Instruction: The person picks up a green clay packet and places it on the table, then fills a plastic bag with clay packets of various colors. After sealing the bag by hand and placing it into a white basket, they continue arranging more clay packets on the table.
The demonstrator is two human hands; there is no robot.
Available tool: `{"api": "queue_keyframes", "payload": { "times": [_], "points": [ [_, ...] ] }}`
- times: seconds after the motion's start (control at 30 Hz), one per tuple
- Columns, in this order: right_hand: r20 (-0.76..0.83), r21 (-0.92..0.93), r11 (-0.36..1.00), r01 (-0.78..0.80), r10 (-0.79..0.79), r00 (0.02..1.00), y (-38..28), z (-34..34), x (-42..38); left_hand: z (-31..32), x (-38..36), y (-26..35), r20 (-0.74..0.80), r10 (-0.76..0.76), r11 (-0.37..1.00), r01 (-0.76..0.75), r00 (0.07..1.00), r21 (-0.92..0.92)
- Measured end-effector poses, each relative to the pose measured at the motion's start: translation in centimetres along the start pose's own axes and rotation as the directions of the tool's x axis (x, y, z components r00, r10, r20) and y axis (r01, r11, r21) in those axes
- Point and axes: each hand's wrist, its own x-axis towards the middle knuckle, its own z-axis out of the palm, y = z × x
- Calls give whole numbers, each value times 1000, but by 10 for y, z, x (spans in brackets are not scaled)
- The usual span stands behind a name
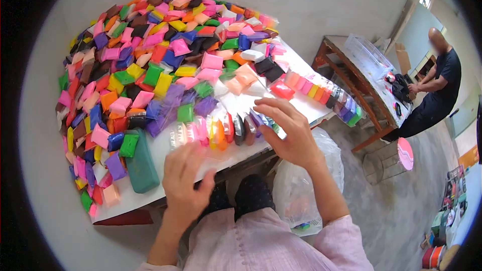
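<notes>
**Lining up squishy clay packets in a row**

While both hands bracket the row of packets [221,133] standing on edge near the front of the white desk [150,198], keep the pressure light and even so none tip. Left hand [187,183] is spread at the row's left end, right hand [288,130] open with fingertips on the right end; neither seems to grip anything, though blur makes it hard to say. Behind sits the pile [160,50]: glossy, pillowy plastic squares in every colour.

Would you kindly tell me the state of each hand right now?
Left hand: open, fingers at the row of clay packets, gripping nothing.
Right hand: open, fingertips on the same row.
</notes>
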Motion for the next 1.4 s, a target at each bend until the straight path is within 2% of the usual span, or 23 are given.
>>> {"api": "queue_keyframes", "payload": {
  "times": [0.03,0.13,0.17,0.23,0.27,0.3,0.33,0.37,0.4,0.5,0.7,0.8,0.9,0.97,1.07,1.17,1.4],
  "points": [
    [66,-29,1000,-4,6,998,-7,-3,12,1,-3,9,-19,60,998,-59,998,35],
    [263,-117,993,-14,44,964,-15,4,36,12,-31,14,-182,-147,989,146,972,-22],
    [314,-116,993,-20,56,948,-17,10,43,10,-39,15,-139,-376,920,352,916,-173],
    [394,-90,995,-32,65,917,-16,27,51,11,-30,12,-239,-508,859,467,827,-208],
    [400,-97,995,15,25,916,-13,37,52,11,-25,10,-289,-567,823,518,771,-232],
    [404,-103,993,62,-15,914,-14,46,55,10,-29,-3,-261,-504,861,502,823,-78],
    [409,-109,988,108,-54,911,-17,51,58,11,-30,-10,-213,-536,844,516,817,-146],
    [551,-121,993,-14,78,831,-19,52,63,12,-30,-16,-162,-564,821,529,810,-213],
    [551,-117,993,-15,78,831,-19,57,64,13,-30,-23,-108,-587,793,543,802,-278],
    [544,-105,994,-24,78,836,-14,72,62,23,-32,-43,42,-640,735,627,767,-257],
    [562,-89,995,-46,89,822,-17,77,70,29,-27,-39,-23,-597,787,581,802,-206],
    [597,-104,993,-58,109,795,-18,76,75,26,-24,-36,2,-640,746,621,769,-240],
    [611,-141,990,-31,112,784,-22,79,78,32,-26,-45,-72,-610,786,591,789,-181],
    [590,-158,988,4,91,803,-23,86,77,31,-23,-47,-64,-621,776,601,781,-191],
    [521,-83,990,110,-51,852,-17,101,71,31,-23,-51,-53,-635,759,609,771,-231],
    [565,-120,992,49,28,824,-24,102,73,33,-27,-56,-59,-631,761,602,774,-241],
    [603,-113,991,65,16,797,-26,100,73,31,-29,-63,-12,-631,758,613,776,-222]
  ]
}}
